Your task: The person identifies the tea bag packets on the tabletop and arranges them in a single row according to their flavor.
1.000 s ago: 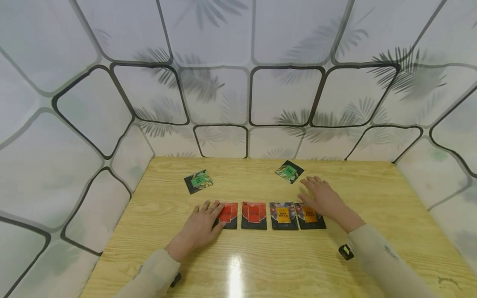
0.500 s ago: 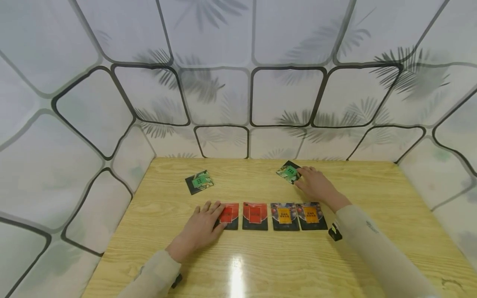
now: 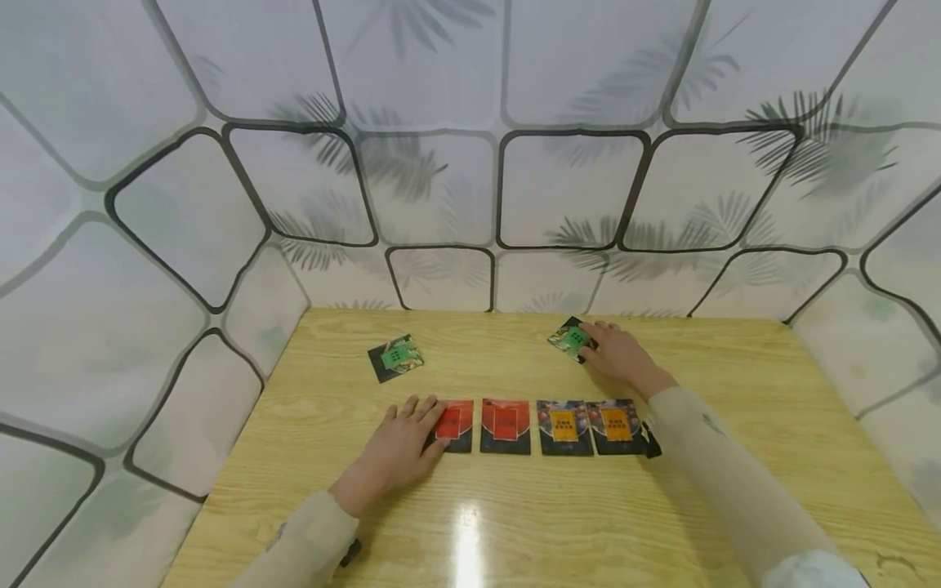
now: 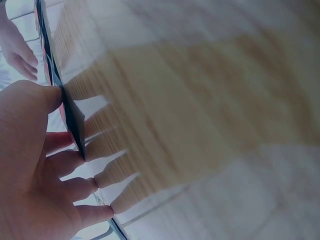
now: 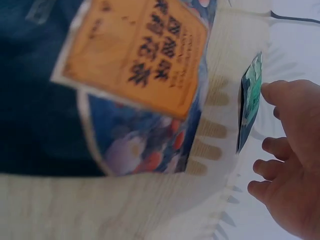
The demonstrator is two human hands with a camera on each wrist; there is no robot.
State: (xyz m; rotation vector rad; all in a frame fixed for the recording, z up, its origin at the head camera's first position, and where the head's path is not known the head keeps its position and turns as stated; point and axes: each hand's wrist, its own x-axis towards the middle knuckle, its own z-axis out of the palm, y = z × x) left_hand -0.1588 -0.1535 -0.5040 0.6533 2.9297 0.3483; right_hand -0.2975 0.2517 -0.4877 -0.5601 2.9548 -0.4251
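My left hand (image 3: 397,445) rests on the table with its fingers straight, over the left side of a red-labelled flat packet (image 3: 457,426). In the left wrist view its thumb and fingertips touch the dark packet (image 4: 74,120). Farther back, my right hand (image 3: 616,353) touches the right side of a green-labelled packet (image 3: 566,338) with thumb and fingertips. In the right wrist view those fingers are spread and the green packet (image 5: 251,97) lies flat. A second green-labelled packet (image 3: 395,357) lies at the back left, apart from both hands.
Another red-labelled packet (image 3: 506,426) and two orange-labelled packets (image 3: 564,426) continue the front row. Printing on one orange label (image 5: 135,55) includes the word TEA. A patterned wall covering (image 3: 441,278) borders the wooden table (image 3: 470,498) at back and sides.
My right hand has moved from above the rightmost orange-labelled packet, back and left to the right green-labelled packet. The left hand and the packets stay in place.
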